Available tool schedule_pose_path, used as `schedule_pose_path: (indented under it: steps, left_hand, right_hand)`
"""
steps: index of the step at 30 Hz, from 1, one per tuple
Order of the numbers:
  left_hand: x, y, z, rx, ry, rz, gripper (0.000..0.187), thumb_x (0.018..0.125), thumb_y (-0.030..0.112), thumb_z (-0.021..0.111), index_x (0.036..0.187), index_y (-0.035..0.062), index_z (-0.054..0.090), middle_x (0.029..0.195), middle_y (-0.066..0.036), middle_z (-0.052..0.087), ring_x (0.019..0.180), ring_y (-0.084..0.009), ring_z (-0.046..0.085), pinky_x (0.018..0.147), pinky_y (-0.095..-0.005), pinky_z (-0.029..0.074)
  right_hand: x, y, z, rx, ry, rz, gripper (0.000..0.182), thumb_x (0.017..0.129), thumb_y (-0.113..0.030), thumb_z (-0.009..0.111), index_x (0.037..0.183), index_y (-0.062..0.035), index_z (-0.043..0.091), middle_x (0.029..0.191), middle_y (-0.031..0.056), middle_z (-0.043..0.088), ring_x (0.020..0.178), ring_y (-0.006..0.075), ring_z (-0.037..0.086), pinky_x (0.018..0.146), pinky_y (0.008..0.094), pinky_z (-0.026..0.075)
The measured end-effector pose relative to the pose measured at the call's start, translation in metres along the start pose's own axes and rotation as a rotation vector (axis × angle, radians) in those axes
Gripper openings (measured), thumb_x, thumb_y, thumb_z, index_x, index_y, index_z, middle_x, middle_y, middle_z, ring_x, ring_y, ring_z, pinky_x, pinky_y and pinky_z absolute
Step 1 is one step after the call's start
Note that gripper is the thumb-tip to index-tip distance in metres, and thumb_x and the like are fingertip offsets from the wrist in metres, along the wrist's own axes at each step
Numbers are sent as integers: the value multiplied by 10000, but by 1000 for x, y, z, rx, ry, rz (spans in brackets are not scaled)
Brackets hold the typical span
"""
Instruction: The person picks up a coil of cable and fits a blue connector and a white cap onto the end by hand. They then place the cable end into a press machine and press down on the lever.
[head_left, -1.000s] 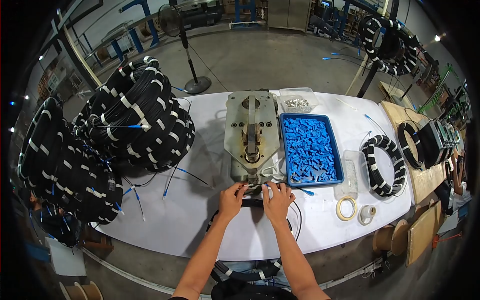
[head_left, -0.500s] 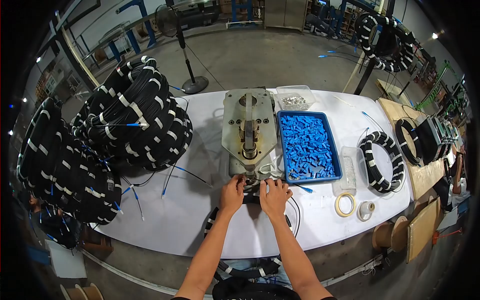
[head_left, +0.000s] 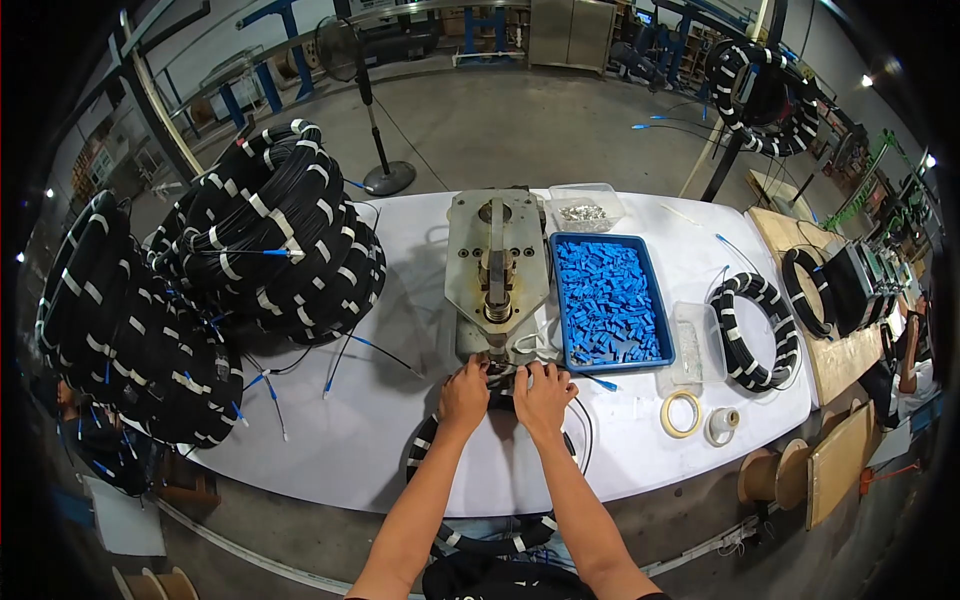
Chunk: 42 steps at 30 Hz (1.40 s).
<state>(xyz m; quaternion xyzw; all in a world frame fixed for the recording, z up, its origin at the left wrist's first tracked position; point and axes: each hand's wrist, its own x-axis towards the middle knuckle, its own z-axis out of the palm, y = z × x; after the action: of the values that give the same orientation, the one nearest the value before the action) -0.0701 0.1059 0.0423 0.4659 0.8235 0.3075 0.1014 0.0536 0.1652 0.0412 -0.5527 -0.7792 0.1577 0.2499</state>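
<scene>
My left hand (head_left: 465,398) is at the front foot of a metal bench press (head_left: 497,260), its fingers curled and closed. Beside it, my right hand (head_left: 541,396) is bent in the same way, fingertips close to the press base. Whatever the fingers pinch is too small and covered to make out. Under my wrists lies a black cable coil (head_left: 423,440) with white tape bands, partly hidden by my arms. A thin black cable loop (head_left: 590,430) curves out beside my right hand. A blue-tipped cable end (head_left: 604,383) lies just right of that hand.
A blue tray (head_left: 664,345) full of small blue connector parts stands right of the press. Behind it is a clear box (head_left: 585,210) of metal pieces. Tall stacks of taped cable coils (head_left: 270,230) fill the left side. Tape rolls (head_left: 681,414) and another coil (head_left: 755,332) lie right.
The whole view has shifted slightly. Both hands stay at the press front, with a small change in how the fingers are bent.
</scene>
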Motion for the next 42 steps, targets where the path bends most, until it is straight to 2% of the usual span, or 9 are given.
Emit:
schedule_pose_path:
  steps: [24, 26, 33, 42]
  left_hand:
    - [-1, -5, 4, -4, 43, 62, 204, 917, 128, 533, 1091, 22, 548, 848, -199, 679, 795, -416, 645, 745, -506, 502]
    - [-2, -4, 4, 40, 80, 61, 195, 902, 110, 537, 1075, 22, 548, 847, -183, 684, 790, -405, 649, 742, -498, 507]
    - [-1, 0, -1, 17, 26, 26, 213, 864, 70, 538, 1069, 14, 554, 836, -154, 689, 784, -386, 658, 739, -491, 512]
    - [-1, -5, 7, 56, 69, 21, 194, 890, 107, 550, 1064, 22, 563, 836, -197, 677, 785, -404, 652, 727, -496, 512]
  right_hand:
    - [1, 1, 1, 41, -20, 24, 315, 925, -340, 510, 955, -60, 651, 1002, 118, 624, 1001, 342, 506, 893, 546, 325]
    - [1, 1, -1, 48, -30, 23, 312, 922, -337, 512, 950, -59, 651, 999, 117, 624, 998, 343, 506, 890, 546, 328]
    - [1, 3, 3, 43, 8, 6, 299, 913, -325, 514, 921, -58, 648, 985, 113, 625, 980, 350, 511, 880, 551, 340]
    - [2, 3, 2, 74, -6, 24, 298, 911, -318, 512, 913, -49, 640, 991, 121, 621, 986, 355, 506, 889, 558, 334]
